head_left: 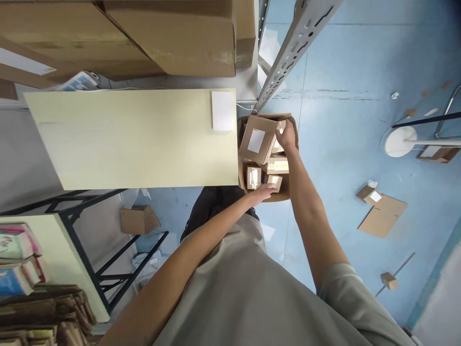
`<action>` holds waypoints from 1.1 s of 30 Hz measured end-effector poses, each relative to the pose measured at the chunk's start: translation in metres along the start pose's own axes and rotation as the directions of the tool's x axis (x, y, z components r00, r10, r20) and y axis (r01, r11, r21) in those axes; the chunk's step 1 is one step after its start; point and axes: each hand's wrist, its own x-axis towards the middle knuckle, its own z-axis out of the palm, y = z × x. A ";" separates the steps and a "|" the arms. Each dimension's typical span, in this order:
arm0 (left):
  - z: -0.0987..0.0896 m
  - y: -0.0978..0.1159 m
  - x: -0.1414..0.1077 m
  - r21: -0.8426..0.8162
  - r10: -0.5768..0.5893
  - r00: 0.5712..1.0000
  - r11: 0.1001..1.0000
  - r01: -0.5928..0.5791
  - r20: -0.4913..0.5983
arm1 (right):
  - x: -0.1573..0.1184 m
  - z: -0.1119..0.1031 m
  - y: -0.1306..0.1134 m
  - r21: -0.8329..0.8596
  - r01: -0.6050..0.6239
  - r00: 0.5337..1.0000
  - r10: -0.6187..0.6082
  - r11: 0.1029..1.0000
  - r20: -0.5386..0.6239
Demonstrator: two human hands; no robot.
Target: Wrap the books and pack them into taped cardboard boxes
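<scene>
A large open carton (pixel 294 185) stands at the right end of the table and holds several small brown boxes. My right hand (pixel 286 137) is at the carton's upper right, its fingers bent at the edge of a small taped box (pixel 278 145), beside a bigger box with a white label (pixel 255 139). Lower down, my left hand (pixel 264 192) lies with its fingers over the near edge of another small box (pixel 274 181). A box with a shiny label (pixel 254 177) sits to the left of that one.
The pale yellow table (pixel 137 139) carries a white stack of paper (pixel 222 111) at its right end. Large cartons (pixel 180 38) line the back. A metal shelf post (pixel 288 50) rises behind the open carton. Flat cardboard (pixel 383 215) lies on the blue floor.
</scene>
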 end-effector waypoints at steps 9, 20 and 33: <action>-0.049 0.069 -0.138 0.134 0.050 0.985 0.988 -0.072 0.163 | -0.095 -0.009 -0.068 0.134 -0.079 0.996 0.084 0.988 -0.031; -0.136 0.134 -0.291 -0.234 0.477 0.858 0.827 -0.511 -0.191 | -0.191 0.011 -0.263 0.400 0.225 0.960 -0.271 0.889 0.064; -0.341 0.101 -0.522 -0.315 0.611 0.432 0.296 -0.902 -0.664 | -0.319 0.149 -0.563 0.513 0.465 0.730 -0.641 0.721 0.238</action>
